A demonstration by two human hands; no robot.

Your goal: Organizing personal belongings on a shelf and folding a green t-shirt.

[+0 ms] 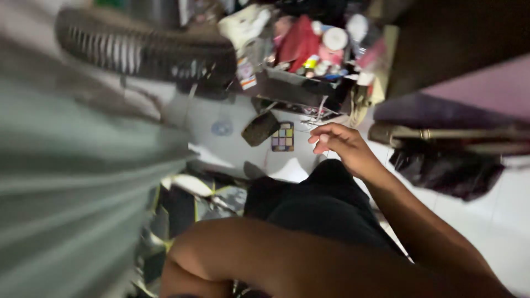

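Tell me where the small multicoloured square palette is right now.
In the head view, the multicoloured square palette lies on the white floor near centre, between a dark flat object and the right hand.

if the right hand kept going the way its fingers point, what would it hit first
Probably the small multicoloured square palette on the white floor, just beyond the right hand and its fingertips. Depth is unclear in this blurry view, so it might pass above it.

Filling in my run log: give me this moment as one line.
view: blurred, dim | right hand: raised, fingers curled, grip unclear | left hand: not seen | nearest: colourful square palette on white floor | beyond: cluttered box, fan
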